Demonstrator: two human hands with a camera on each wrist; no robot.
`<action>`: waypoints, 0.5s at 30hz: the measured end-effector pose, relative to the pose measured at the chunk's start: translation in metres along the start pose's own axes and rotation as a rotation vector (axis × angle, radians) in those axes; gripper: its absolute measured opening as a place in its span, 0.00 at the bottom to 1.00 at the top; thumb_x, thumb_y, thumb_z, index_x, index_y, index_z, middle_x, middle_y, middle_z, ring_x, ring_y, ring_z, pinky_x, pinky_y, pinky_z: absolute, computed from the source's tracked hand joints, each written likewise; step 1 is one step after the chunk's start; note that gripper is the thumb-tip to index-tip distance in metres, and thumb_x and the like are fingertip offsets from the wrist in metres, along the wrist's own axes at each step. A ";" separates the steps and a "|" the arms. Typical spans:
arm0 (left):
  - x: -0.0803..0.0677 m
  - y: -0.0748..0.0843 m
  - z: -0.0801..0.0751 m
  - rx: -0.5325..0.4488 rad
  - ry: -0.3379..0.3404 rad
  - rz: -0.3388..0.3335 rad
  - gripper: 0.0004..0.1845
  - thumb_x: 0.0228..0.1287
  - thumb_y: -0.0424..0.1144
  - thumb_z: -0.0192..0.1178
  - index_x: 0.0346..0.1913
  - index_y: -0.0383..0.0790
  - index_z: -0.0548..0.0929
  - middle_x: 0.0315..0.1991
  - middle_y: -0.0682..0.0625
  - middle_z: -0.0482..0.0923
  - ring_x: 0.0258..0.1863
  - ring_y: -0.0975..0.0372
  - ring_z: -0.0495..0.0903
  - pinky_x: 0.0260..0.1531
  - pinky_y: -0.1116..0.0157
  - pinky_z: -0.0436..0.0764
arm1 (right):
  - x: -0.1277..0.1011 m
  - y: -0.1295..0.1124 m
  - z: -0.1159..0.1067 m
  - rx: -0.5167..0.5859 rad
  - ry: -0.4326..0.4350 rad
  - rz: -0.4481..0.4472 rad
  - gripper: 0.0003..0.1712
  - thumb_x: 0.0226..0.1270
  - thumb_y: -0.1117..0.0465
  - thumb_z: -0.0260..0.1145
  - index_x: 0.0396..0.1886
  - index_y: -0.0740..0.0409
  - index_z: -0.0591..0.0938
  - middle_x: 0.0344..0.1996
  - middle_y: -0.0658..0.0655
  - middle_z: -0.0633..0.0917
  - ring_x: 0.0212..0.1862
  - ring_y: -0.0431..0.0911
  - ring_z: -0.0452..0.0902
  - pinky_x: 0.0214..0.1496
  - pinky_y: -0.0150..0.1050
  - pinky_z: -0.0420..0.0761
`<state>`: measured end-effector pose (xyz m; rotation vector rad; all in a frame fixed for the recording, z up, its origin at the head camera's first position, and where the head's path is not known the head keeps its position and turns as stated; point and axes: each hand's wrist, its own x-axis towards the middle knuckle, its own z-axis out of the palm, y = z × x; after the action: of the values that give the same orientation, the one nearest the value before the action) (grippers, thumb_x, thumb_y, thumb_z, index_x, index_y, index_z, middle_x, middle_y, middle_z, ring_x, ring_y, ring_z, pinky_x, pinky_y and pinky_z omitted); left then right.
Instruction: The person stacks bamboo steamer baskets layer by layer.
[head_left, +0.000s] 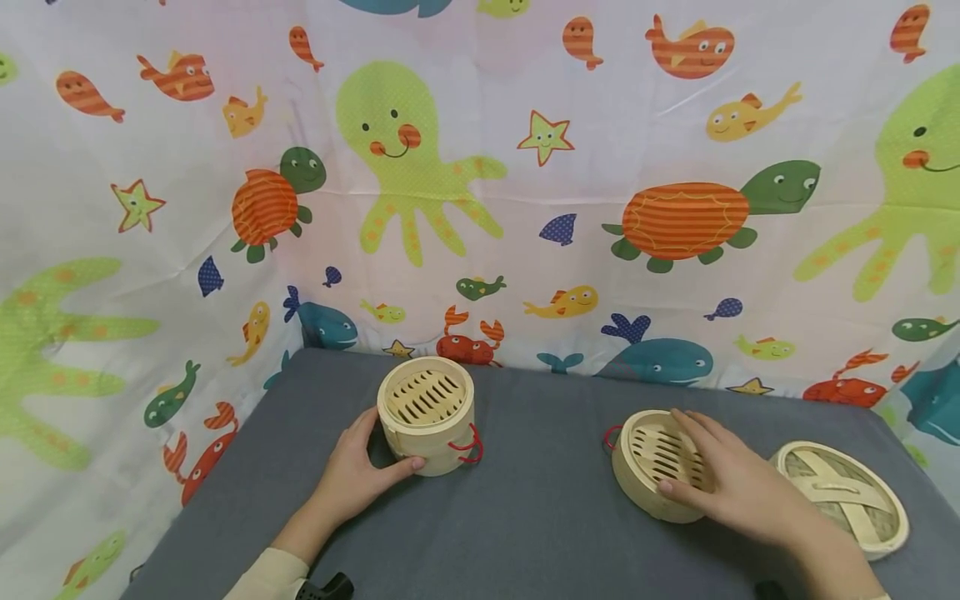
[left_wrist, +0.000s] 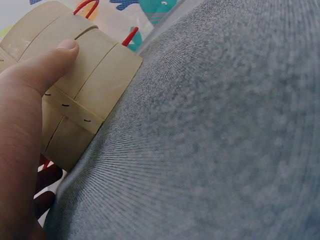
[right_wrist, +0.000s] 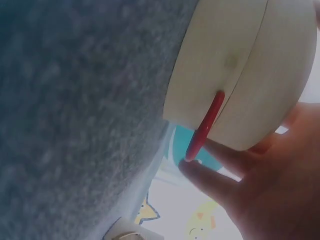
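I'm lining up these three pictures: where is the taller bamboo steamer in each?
Head: the taller steamer is left of centre, held by the left hand.
Left wrist: taller steamer at upper left, partly behind the thumb.
Right wrist: not in it.
Shared landmark: the grey cloth, in all three.

We've got a wide gap on the grey cloth-covered bench (head_left: 540,517) between the pale cylindrical bamboo steamer (head_left: 426,397) and the pale slatted round bamboo basket (head_left: 637,477). Thin red loops (head_left: 479,447) jut in. Basket to cross-banded round bamboo lid (head_left: 862,508): tight, right hand (head_left: 742,492) there. White printed curtain (head_left: 517,229) blocks the back.
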<state>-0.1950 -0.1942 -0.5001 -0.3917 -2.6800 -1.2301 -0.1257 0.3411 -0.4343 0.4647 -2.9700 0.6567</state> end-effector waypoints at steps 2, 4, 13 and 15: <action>0.000 0.000 0.000 0.001 -0.001 0.000 0.58 0.57 0.63 0.82 0.85 0.45 0.65 0.79 0.43 0.71 0.77 0.43 0.69 0.72 0.31 0.67 | 0.000 0.002 0.000 0.030 -0.009 -0.002 0.62 0.67 0.32 0.78 0.86 0.63 0.64 0.79 0.72 0.67 0.76 0.73 0.65 0.66 0.79 0.71; 0.000 -0.001 0.000 0.001 -0.004 -0.001 0.59 0.57 0.64 0.82 0.85 0.45 0.65 0.79 0.43 0.71 0.77 0.43 0.69 0.72 0.31 0.66 | -0.001 0.005 0.000 0.059 -0.016 0.001 0.64 0.65 0.33 0.79 0.86 0.66 0.62 0.80 0.72 0.66 0.77 0.74 0.64 0.66 0.78 0.71; -0.001 -0.002 0.000 0.003 -0.006 -0.011 0.59 0.57 0.65 0.82 0.86 0.46 0.65 0.80 0.43 0.70 0.78 0.43 0.68 0.72 0.31 0.66 | 0.001 0.009 0.000 0.091 -0.022 0.037 0.66 0.62 0.34 0.82 0.84 0.70 0.64 0.78 0.76 0.68 0.75 0.76 0.65 0.64 0.81 0.70; -0.001 -0.002 0.001 0.008 -0.004 -0.012 0.59 0.57 0.65 0.82 0.86 0.46 0.65 0.80 0.43 0.70 0.78 0.43 0.68 0.72 0.31 0.66 | 0.001 0.009 -0.002 0.091 -0.018 0.043 0.65 0.62 0.34 0.82 0.83 0.69 0.66 0.77 0.75 0.69 0.74 0.76 0.66 0.63 0.81 0.71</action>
<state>-0.1949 -0.1950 -0.5020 -0.3773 -2.6936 -1.2232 -0.1292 0.3494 -0.4364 0.4156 -2.9845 0.7986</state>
